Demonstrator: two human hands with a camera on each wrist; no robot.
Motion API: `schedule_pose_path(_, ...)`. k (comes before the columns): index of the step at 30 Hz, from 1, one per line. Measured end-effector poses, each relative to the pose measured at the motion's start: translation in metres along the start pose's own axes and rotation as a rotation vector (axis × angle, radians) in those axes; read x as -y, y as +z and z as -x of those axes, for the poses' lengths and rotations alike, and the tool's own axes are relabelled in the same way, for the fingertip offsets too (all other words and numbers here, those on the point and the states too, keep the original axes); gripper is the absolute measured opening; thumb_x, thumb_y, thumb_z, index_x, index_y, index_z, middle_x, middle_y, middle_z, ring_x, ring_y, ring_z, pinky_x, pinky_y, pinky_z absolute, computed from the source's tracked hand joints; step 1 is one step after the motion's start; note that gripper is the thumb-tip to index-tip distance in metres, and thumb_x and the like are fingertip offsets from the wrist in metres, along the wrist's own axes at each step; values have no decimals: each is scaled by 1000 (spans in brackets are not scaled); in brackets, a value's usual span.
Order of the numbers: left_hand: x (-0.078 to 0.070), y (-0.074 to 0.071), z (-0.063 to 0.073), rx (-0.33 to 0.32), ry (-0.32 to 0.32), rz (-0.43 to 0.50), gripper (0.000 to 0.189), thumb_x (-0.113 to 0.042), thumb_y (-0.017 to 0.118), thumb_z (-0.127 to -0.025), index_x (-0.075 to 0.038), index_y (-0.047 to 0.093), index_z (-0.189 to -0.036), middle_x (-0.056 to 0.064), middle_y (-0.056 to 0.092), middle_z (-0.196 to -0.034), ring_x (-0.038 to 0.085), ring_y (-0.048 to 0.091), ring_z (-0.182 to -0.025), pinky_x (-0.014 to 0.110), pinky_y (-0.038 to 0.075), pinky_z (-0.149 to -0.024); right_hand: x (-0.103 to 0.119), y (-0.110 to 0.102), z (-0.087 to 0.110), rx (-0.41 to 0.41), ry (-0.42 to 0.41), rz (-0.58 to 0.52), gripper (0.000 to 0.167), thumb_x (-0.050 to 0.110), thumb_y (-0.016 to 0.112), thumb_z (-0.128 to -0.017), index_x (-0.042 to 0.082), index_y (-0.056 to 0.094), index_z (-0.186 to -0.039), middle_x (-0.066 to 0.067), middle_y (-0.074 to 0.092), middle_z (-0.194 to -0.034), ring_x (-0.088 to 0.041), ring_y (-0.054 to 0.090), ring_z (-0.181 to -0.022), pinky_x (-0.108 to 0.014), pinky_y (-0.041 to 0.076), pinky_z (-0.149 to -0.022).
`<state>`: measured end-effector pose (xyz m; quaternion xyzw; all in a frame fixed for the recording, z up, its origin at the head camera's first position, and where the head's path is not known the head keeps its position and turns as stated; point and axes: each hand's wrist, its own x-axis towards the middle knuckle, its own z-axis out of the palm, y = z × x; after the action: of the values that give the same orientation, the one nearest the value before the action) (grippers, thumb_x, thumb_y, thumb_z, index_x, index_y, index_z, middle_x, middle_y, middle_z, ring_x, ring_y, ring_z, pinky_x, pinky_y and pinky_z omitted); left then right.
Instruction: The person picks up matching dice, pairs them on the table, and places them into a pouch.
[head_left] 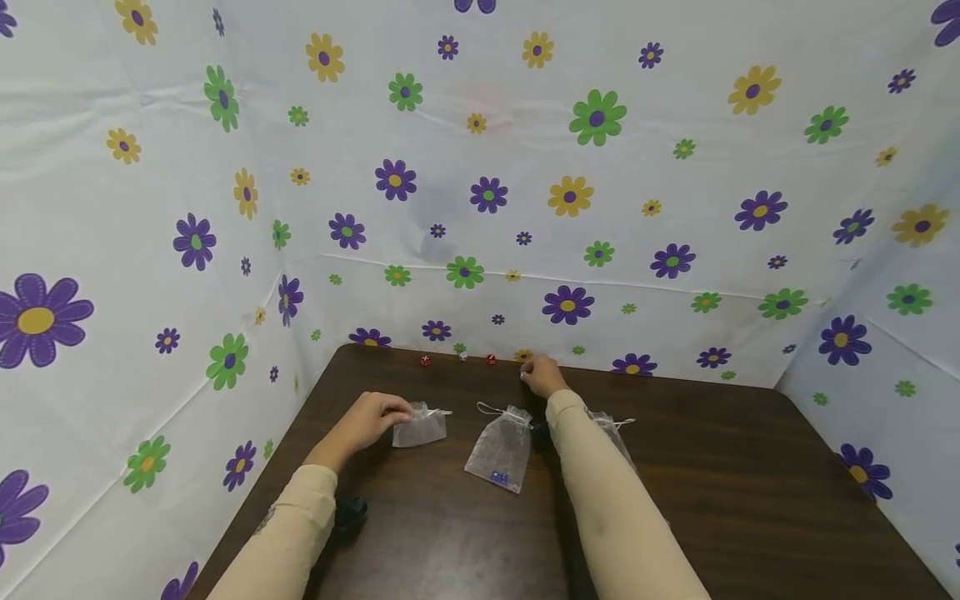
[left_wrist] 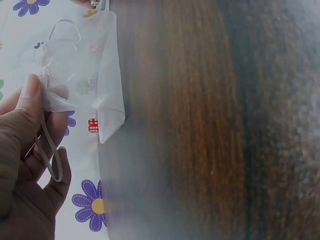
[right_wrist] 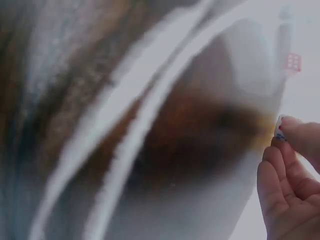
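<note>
- Pinching the held die (right_wrist: 279,129), white with red and blue pips, the right hand (head_left: 544,375) is at 1 o'clock from the middle pouch (head_left: 501,442); so small a cube could slip, so even fingertip pressure seems wise.
- The left hand (head_left: 367,423) grips the left pouch (head_left: 422,430) by its neck, at 10 o'clock from the middle one. That neck looks gathered; working it wider would likely need both hands, which are well apart.
- Two red dice (head_left: 491,360) and a white die (head_left: 462,356) sit near the far edge of the desk (head_left: 435,533), between 11 and 12 o'clock; lifting before moving sideways should spare them.
- Blue dice (head_left: 498,477) lie inside the middle pouch.
- At 3 o'clock, a third pouch (head_left: 617,432) shows partly behind the right sleeve (head_left: 600,475); whether they touch, I cannot tell, so a raised forearm is safer.
</note>
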<state>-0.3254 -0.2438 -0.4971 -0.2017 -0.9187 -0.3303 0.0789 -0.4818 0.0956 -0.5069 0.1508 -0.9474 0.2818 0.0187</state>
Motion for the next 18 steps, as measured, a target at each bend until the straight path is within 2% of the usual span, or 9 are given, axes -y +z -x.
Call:
schedule_pose_path(4, 0, 1, 0, -8, 5, -8, 6, -9, 73, -92, -11, 78, -95, 1, 75, -94, 12, 66, -81, 36, 58, -77, 10, -8, 4, 32, -18, -23, 15, 3, 69, -95, -6, 74, -105, -19, 71, -105, -33, 66, -99, -45, 54, -88)
schedule_pose_path(10, 1, 2, 2, -19, -8, -10, 7, -8, 73, -92, -11, 78, -95, 0, 75, -93, 12, 65, -80, 37, 58, -78, 27, -13, 10, 72, -13, -82, 20, 7, 68, -97, -4, 74, -113, -18, 69, -115, -32, 63, -106, -43, 54, -91)
schedule_pose_path(18, -1, 2, 2, -12, 22, 18, 7, -8, 72, -92, -11, 78, -95, -1, 74, -91, 11, 66, -80, 33, 57, -74, 36, -1, 19, 130, -71, -100, 17, 6, 71, -95, -3, 75, -109, -11, 72, -99, -25, 67, -92, -39, 55, -81)
